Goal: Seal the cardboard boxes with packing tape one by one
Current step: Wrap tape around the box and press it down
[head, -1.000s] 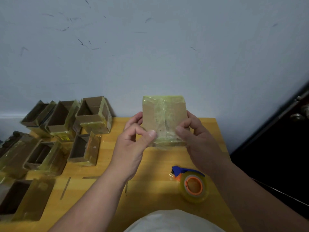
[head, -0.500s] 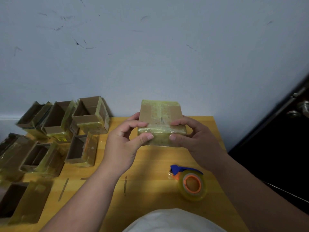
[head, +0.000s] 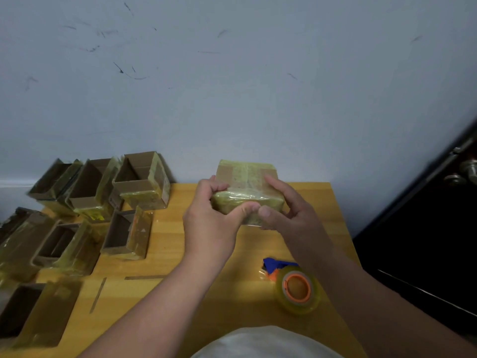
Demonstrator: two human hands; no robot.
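Observation:
A small cardboard box (head: pixel 245 177), wrapped in yellowish tape, is held above the far middle of the wooden table (head: pixel 167 254). My left hand (head: pixel 209 220) grips its left side, thumb pressed on the near face. My right hand (head: pixel 289 215) grips its right side, thumb next to the left thumb on the taped front. A roll of clear tape with an orange core (head: pixel 296 290) lies on the table near my right forearm, its blue dispenser part (head: pixel 273 263) pointing left.
Several open, tape-covered cardboard boxes (head: pixel 139 182) stand in rows on the table's left side, down to the near left corner (head: pixel 33 313). A pale wall rises behind the table. A dark door with a metal knob (head: pixel 464 171) is at the right.
The box has tipped from upright, facing me, to lying flatter with its top tilted away. Both thumbs slid onto the near taped face and met in the middle.

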